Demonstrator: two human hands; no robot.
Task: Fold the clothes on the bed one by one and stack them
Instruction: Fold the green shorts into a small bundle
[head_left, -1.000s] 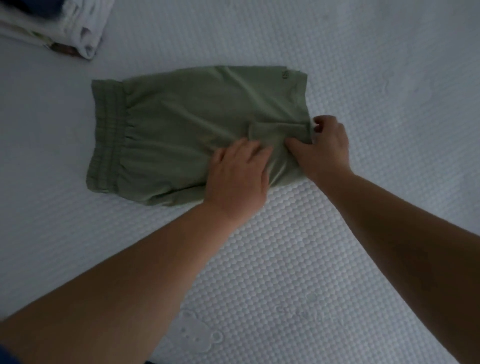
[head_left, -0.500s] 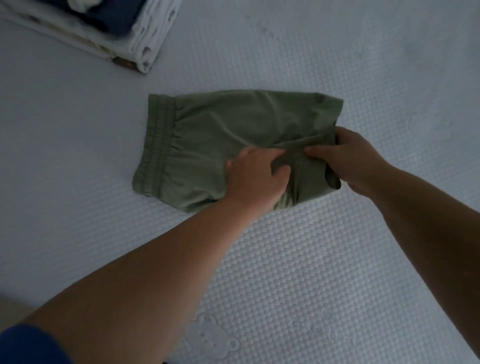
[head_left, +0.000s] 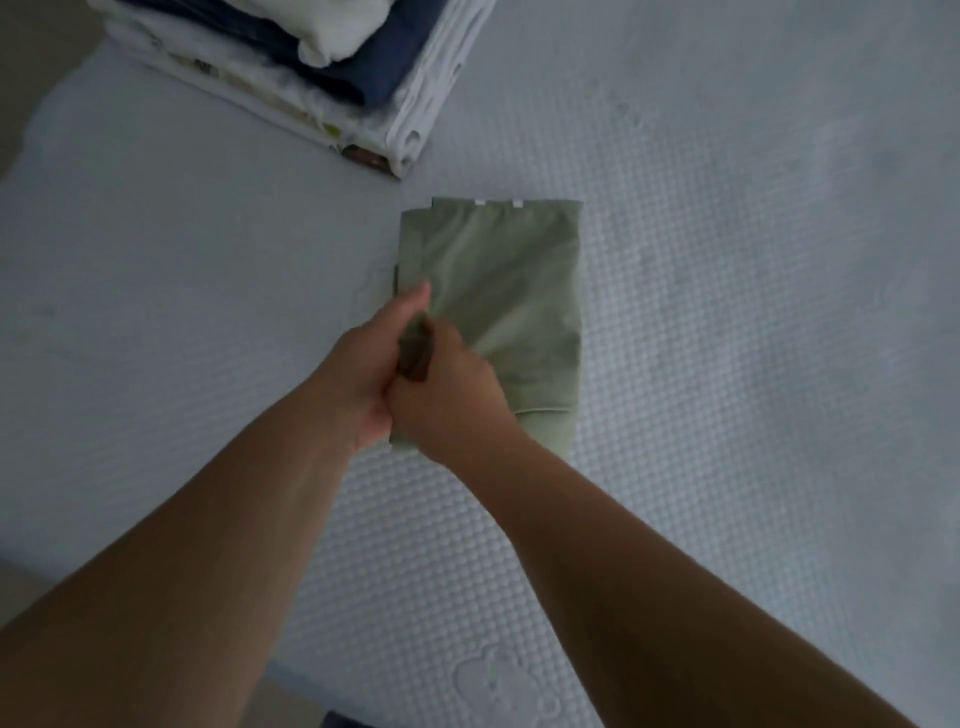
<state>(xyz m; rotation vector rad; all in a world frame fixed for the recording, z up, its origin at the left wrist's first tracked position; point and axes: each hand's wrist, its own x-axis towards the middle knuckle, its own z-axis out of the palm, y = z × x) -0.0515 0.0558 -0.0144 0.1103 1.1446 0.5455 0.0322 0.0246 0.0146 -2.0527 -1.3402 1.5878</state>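
The olive-green fabric shorts (head_left: 498, 291) have been folded over since half a second ago: the elastic waistband that lay spread out to the left is now covered, and the garment forms a compact upright rectangle on the white quilted mattress (head_left: 727, 364). Both hands meet at its near-left edge, the left hand (head_left: 363, 369) and right hand (head_left: 447, 395) touching, each pinching a bunched fold of cloth. A stack of folded white and navy clothes (head_left: 332, 67) sits beyond, well apart
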